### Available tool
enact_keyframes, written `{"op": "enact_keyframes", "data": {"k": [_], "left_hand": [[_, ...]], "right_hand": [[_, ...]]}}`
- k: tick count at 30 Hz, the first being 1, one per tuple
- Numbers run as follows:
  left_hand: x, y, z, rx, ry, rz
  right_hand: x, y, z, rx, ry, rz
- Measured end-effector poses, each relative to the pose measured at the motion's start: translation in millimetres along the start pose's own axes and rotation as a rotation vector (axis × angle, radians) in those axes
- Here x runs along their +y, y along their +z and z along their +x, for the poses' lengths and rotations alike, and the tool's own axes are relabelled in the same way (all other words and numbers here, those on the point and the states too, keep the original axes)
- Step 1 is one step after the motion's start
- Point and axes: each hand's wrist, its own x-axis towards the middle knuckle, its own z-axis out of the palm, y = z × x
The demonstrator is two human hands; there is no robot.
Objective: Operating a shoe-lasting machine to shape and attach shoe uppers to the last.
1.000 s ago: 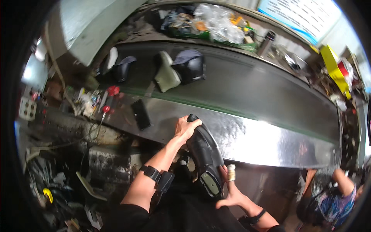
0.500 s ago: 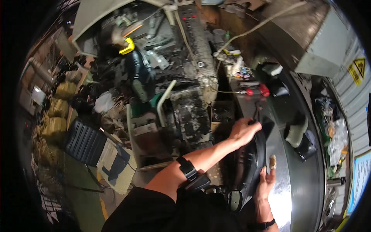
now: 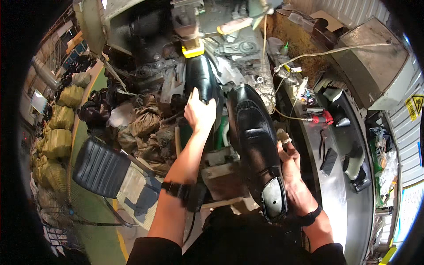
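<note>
The left hand (image 3: 201,112) has moved from the held shoe (image 3: 254,126) to a second shoe (image 3: 201,73) at the yellow pad (image 3: 193,51), fingers parted, grip unclear. Two black shoes: the held one, right of and nearer than the pad, clasped sidelong by the right hand (image 3: 289,165), points toe-away, long axis fore-and-aft.

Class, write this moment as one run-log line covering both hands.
left hand: at glossy black leather shoe, yellow piece by its far end | right hand: holding stitched black leather shoe, pale oval at near end
</note>
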Motion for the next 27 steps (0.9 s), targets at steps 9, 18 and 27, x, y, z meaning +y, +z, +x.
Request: {"op": "enact_keyframes", "data": {"k": [9, 18, 27], "left_hand": [[-152.1, -59.6, -41.6, -0.415, 0.533, -0.05], [-46.6, -41.5, 4.7, -0.408, -0.926, -1.265], [-47.1, -17.8, 31.1, -0.328, -0.89, -1.279]], "right_hand": [[54.3, 75.7, 70.9, -0.075, 0.206, 0.132], [93.8, 125.4, 120.9, -0.059, 0.196, 0.025], [102.6, 135.6, 152.4, 0.007, 0.218, -0.029]]}}
